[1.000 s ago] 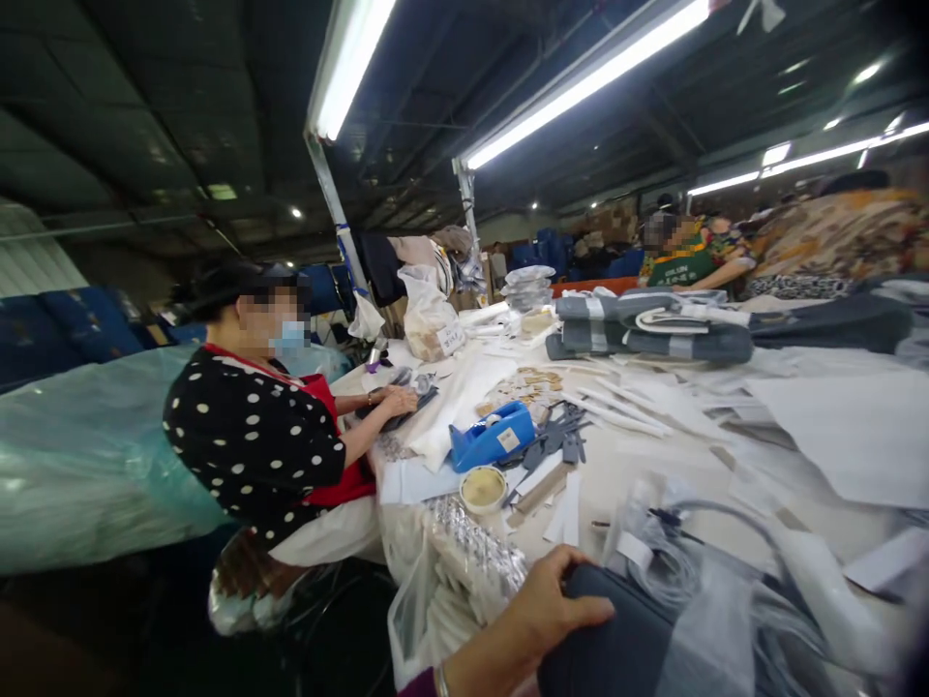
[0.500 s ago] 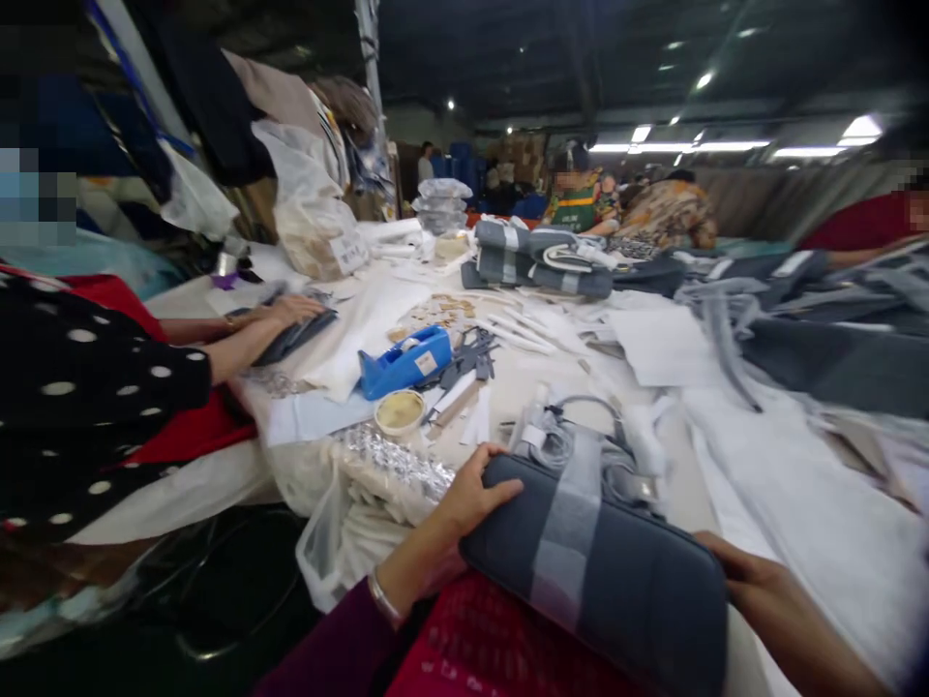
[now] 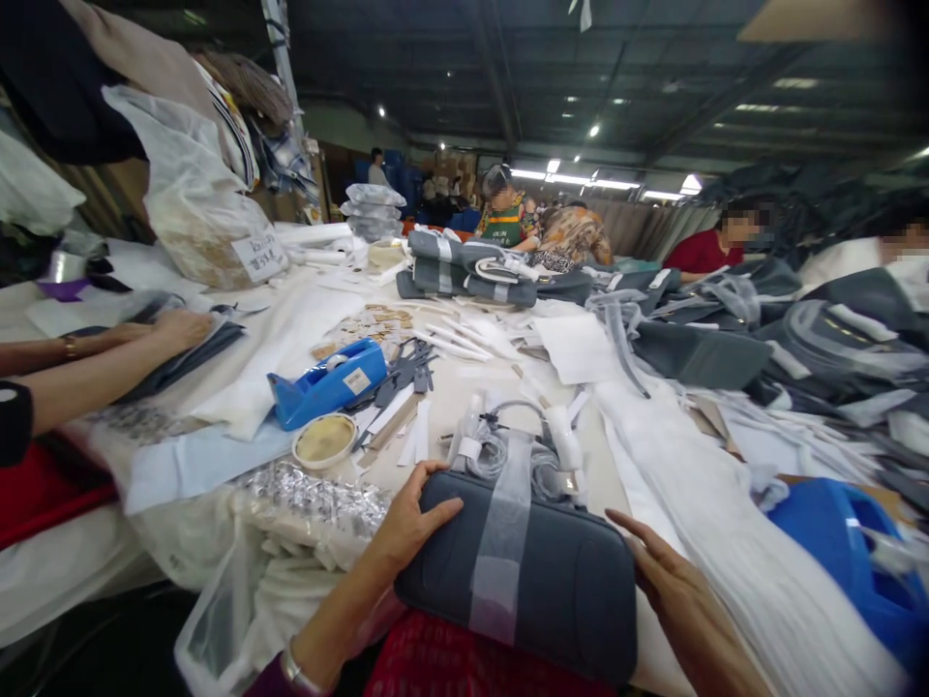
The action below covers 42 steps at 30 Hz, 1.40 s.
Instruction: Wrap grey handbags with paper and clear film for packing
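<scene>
In front of me, over the table's near edge, lies a dark blue-grey bag (image 3: 558, 571) with a whitish translucent band (image 3: 500, 542) wrapped around its middle. My left hand (image 3: 417, 518) grips its upper left corner, thumb on the front face. Beside the right end is my right hand (image 3: 664, 571), fingers stretched out and apart; whether they touch the bag I cannot tell. Just behind the bag sit its coiled grey straps (image 3: 488, 457) in clear wrapping. To the left are a round tub (image 3: 324, 440) of yellowish paste and a blue tape dispenser (image 3: 330, 382).
A co-worker's hands (image 3: 170, 334) press on dark material at the left. Stacked grey bags (image 3: 464, 266) lie farther back. White padding sheet (image 3: 697, 523) runs along the right, near a blue container (image 3: 846, 557). A plastic sack (image 3: 210, 227) stands back left. Other people work beyond.
My view has swung right, so things appear shifted left. The right hand's fingers now show stretched beside the bag. My left hand keeps its hold on the corner.
</scene>
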Tool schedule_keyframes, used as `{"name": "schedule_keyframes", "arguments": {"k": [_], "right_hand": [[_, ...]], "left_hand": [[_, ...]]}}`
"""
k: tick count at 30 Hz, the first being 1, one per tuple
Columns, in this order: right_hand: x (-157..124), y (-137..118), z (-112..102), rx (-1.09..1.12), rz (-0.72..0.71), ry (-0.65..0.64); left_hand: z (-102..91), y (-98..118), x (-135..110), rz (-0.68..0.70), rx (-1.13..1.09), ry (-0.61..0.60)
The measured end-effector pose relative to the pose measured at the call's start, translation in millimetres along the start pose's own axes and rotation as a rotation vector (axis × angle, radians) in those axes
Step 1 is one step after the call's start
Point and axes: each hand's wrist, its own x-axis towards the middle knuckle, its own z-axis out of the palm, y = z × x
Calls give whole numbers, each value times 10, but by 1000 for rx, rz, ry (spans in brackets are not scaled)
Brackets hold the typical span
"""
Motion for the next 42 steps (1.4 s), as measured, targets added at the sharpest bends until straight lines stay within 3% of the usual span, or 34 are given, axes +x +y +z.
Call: {"name": "schedule_keyframes", "arguments": {"k": [3, 6, 10, 14, 21, 25, 37, 39, 42], "right_hand": [[-48, 122, 52, 32, 17, 46], [-82, 183, 217, -163, -21, 152], [-94, 62, 413, -266, -91, 266], [14, -56, 378, -224, -144, 244], [252, 94, 263, -260, -151, 181], [295, 51, 221, -266, -105, 118], [295, -313, 146, -85, 126, -319], [350, -351, 116, -118, 156, -399], [461, -351, 66, -167, 202, -418]], "left_hand": [[23, 18, 14, 26, 78, 41], [47, 46, 8, 37, 177, 101], [86, 82, -12, 14, 237, 162], [192, 114, -38, -18, 268, 212], [321, 34, -53, -9, 358, 278], [308, -65, -29, 39, 445, 370], [265, 99, 40, -157, 683, 167], [208, 135, 91, -182, 669, 119], [120, 191, 157, -185, 561, 70]]}}
